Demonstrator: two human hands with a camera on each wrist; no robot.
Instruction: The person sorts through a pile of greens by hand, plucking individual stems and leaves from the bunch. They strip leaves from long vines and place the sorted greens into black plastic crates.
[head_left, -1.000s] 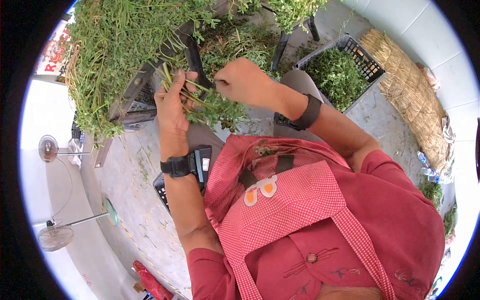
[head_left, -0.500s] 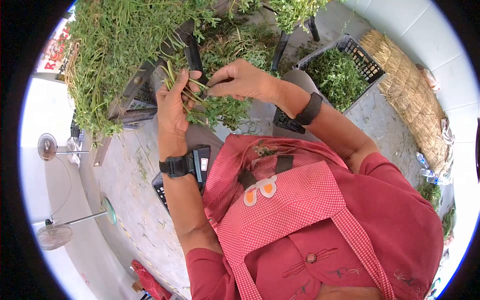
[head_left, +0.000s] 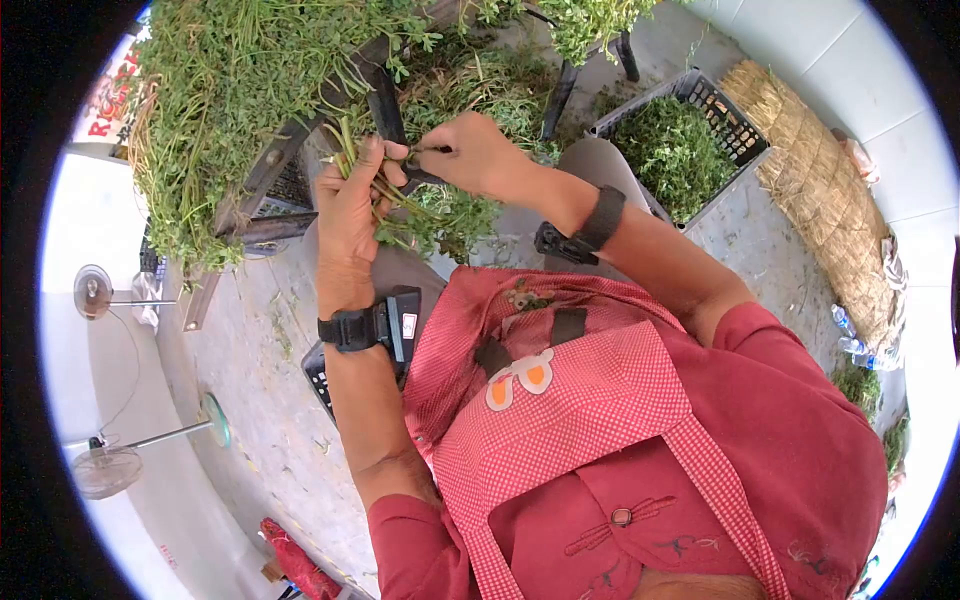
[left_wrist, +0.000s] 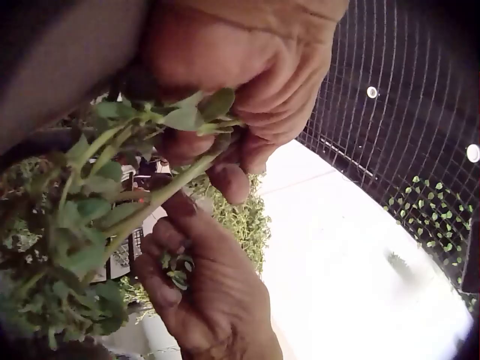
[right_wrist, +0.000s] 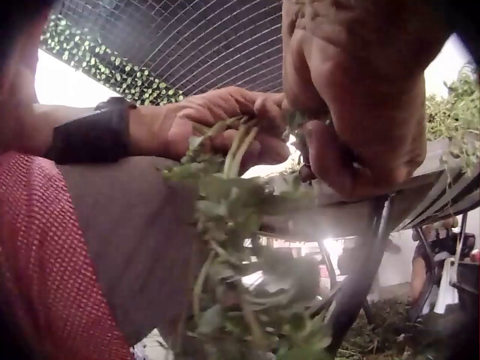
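Note:
My left hand (head_left: 350, 212) grips a small bunch of leafy green stems (head_left: 440, 222), cut ends up past the thumb and leaves drooping toward my lap. Close by, my right hand (head_left: 475, 155) is at the bunch with thumb and forefinger pinched together. In the left wrist view, a few small leaves (left_wrist: 177, 271) are tucked in the curled fingers of the right hand (left_wrist: 221, 296), and its fingertips meet a thick stem (left_wrist: 161, 195). The right wrist view shows the bunch (right_wrist: 240, 262) hanging below the left hand (right_wrist: 217, 124).
A big heap of greens (head_left: 250, 110) covers a dark-framed table at upper left. More greens (head_left: 480, 90) lie beneath it. A black crate (head_left: 745, 130) of picked leaves stands by my right knee, beside a rolled straw mat (head_left: 810, 190). Fans (head_left: 95, 290) stand at far left.
My right hand came in to the stems beside the left thumb, its fingers spreading and then closing again into a pinch. The left hand keeps its grip, barely moved.

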